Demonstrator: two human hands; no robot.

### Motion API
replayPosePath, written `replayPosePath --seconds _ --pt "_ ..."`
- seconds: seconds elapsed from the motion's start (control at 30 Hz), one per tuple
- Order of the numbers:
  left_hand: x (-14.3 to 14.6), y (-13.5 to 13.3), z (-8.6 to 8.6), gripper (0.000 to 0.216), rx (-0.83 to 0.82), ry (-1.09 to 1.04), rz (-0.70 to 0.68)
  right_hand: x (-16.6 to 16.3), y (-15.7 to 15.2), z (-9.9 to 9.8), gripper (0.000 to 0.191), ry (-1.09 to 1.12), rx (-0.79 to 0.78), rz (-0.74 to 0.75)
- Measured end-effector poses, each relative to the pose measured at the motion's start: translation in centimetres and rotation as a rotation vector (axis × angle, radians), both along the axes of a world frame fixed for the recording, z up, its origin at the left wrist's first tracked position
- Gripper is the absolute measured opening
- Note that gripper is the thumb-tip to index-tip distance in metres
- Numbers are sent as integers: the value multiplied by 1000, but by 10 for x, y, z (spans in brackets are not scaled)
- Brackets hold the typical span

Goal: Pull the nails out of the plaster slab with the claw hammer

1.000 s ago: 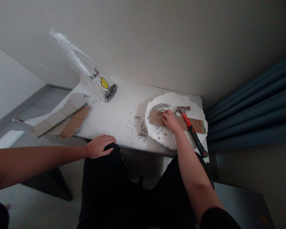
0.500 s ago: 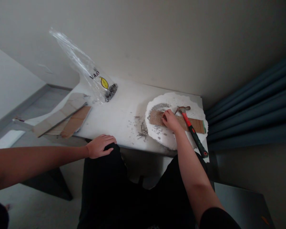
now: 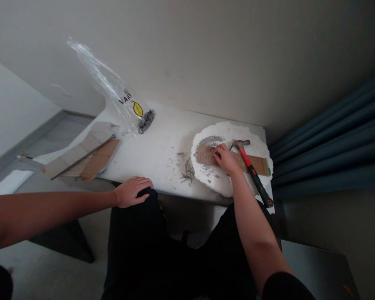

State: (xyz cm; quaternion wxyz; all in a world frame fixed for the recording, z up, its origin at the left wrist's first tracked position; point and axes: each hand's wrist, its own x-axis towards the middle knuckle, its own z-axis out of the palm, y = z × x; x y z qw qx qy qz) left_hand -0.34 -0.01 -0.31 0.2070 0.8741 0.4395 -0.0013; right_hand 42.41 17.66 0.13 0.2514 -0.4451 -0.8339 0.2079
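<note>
On the white foam slab (image 3: 231, 183) at the right end of the surface (image 3: 156, 154), the head view shows the right hand (image 3: 224, 158) with fingertips pinched together on the brown board (image 3: 206, 155), probably on a nail too small to see. The hammer (image 3: 251, 171) lies just beside it. Loose nails (image 3: 186, 171) lie near. Keep the pinch low and upright. The left hand (image 3: 131, 191) rests flat on the knee, fingers apart.

A clear plastic bag (image 3: 125, 104) stands on my worktop (image 3: 156, 146), cardboard pieces (image 3: 87, 154) lie beside it, blue curtains (image 3: 331, 137) hang nearby.
</note>
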Motion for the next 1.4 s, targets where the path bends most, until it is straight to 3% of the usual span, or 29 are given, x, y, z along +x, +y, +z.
replayPosePath --seconds 0.3,0.47,0.67,0.73,0.9,0.97,1.0,1.07,1.13,1.23,1.4 --pt "1 0 1 29 0 -19 4 4 1 1 5 114 17 -16" --pt "2 0 3 29 -1 -10 6 6 3 0 13 409 -33 -238" --pt "3 0 2 30 -6 7 5 0 1 9 18 539 -118 -343" --pt "3 0 2 29 -1 -7 11 -14 -12 13 17 531 -142 -281" --pt "2 0 2 29 -5 -18 13 -72 -72 11 13 77 -219 285" --pt "2 0 1 29 -2 -14 9 -91 -89 12 11 -125 -162 405" --pt "2 0 1 29 0 -11 7 -97 -92 14 13 -200 -131 393" --pt "2 0 1 29 -1 -1 1 -94 -88 23 20 -241 -52 227" --pt "2 0 2 30 -3 7 0 -76 -74 35 28 -90 86 -71" --pt "3 1 2 29 -8 2 8 -30 -51 45 31 122 239 -360" --pt "6 3 2 29 2 26 4 30 -32 34 39 168 325 -481"
